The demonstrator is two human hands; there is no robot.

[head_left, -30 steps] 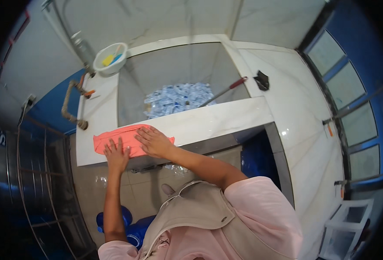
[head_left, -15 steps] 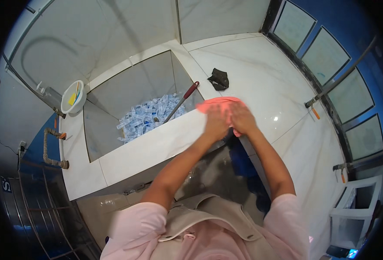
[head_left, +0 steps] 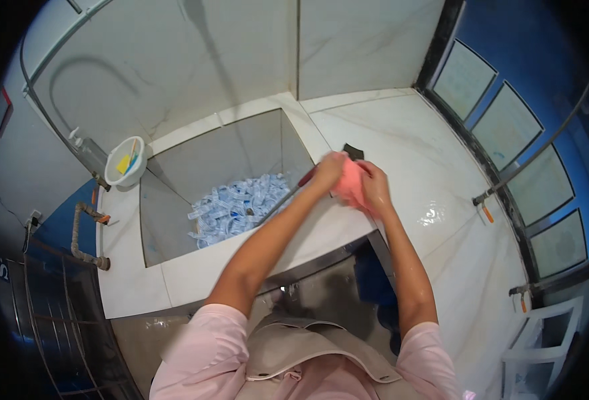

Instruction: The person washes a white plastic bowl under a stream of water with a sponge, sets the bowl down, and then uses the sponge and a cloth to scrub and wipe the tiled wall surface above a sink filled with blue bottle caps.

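A coral-pink cloth point(head_left: 352, 183) is bunched between my two hands above the white counter, near the sink's right corner. My left hand point(head_left: 330, 171) grips its left side, fingers curled in. My right hand point(head_left: 376, 189) holds the other side, slightly blurred. Just beyond the cloth lies a crumpled black piece point(head_left: 354, 151), partly covered by it. Close by my left wrist is the dark red handle point(head_left: 306, 177) of a long metal-shafted tool, which slants into the sink point(head_left: 174, 247). My left forearm hides part of it.
Many pale blue, clear plastic pieces point(head_left: 238, 207) lie heaped in the sink. On its left rim stand a white bowl point(head_left: 138, 175) with a yellow item inside and a clear pump bottle point(head_left: 89, 150). Taps with orange handles point(head_left: 486, 213) line the right wall. A white-framed container point(head_left: 541, 333) sits lower right.
The cloth, spread flat on the counter under both hands before, is now gathered and lifted between them. My hands have moved apart, the left one over the tool's handle end. The view has shifted slightly.
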